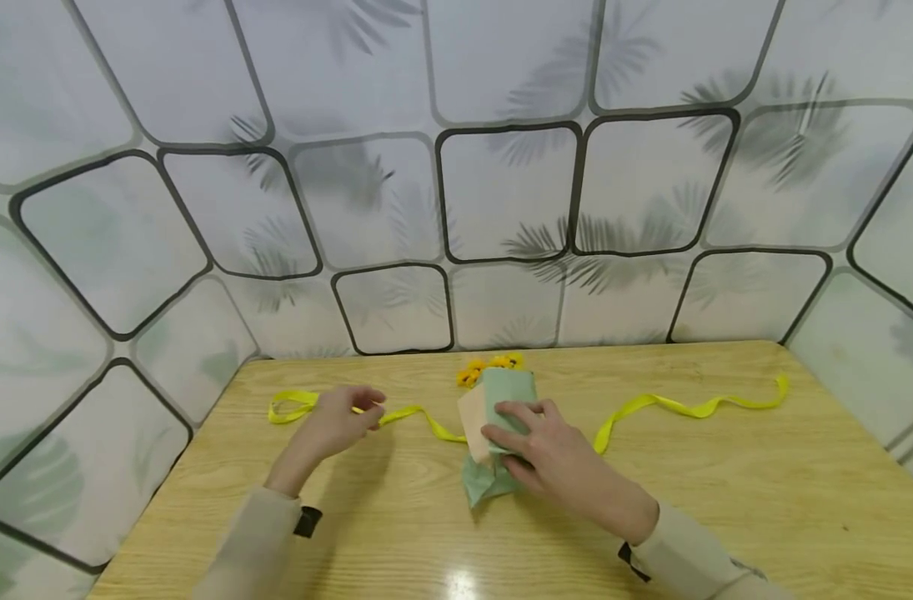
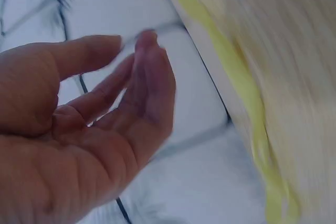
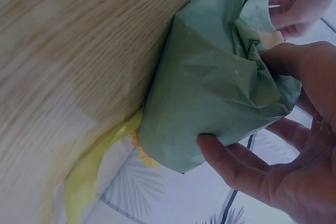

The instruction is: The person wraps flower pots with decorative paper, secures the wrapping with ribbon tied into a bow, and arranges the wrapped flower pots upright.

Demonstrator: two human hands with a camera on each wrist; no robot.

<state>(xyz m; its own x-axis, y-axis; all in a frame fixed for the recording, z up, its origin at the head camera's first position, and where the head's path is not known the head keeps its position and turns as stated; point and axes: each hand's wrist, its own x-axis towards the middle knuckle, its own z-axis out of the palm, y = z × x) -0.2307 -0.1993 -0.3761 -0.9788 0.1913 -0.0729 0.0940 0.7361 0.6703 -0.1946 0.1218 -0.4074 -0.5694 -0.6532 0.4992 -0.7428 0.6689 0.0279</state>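
Observation:
A small flower bouquet wrapped in pale green paper [image 1: 510, 387] lies on the table, its yellow-orange flowers [image 1: 471, 372] showing at the far end. Beige paper [image 1: 473, 421] shows along its left side. My right hand [image 1: 561, 458] holds the wrap, fingers across its top; in the right wrist view the thumb presses the crumpled green paper [image 3: 194, 87] at the near end. Under the bouquet runs a yellow ribbon [image 1: 662, 402], spreading to both sides. Above its left stretch hovers my left hand [image 1: 336, 423], fingers loosely bent and holding nothing in the left wrist view.
The wooden table [image 1: 396, 533] reaches back to a patterned cloth wall [image 1: 509, 200], with more cloth along the left and right sides. At the far left the ribbon ends in a loop [image 1: 279, 408]; its right end curls up near the table's back right corner.

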